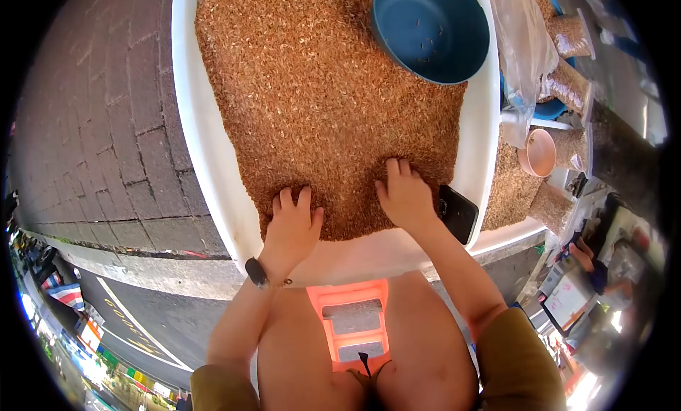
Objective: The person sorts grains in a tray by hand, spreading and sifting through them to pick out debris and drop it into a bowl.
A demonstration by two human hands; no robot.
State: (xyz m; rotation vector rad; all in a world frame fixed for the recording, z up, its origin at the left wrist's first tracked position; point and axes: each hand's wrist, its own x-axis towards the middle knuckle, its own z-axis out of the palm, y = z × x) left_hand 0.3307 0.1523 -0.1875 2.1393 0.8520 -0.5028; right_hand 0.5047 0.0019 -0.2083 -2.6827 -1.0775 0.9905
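Observation:
A heap of small, thin, brown dried pieces (319, 113), whose kind I cannot make out, fills most of a white tray (190, 106). My left hand (292, 225) rests on the heap's near left edge, fingers apart and their tips pressed into the pieces. On the near right, my right hand (407, 197) touches the same heap, thumb spread from the fingers and fingertips partly sunk in. Neither hand appears to grip anything. A dark blue bowl (433, 31) sits on the pieces at the far right, with a few loose bits inside.
A black phone (461, 214) lies at the tray's right side by my right wrist. Further right are filled clear bags (567, 85), a pink bowl (538, 154) and another tray of pieces (507, 187). An orange stool (347, 295) stands between my legs; paving (106, 113) lies left.

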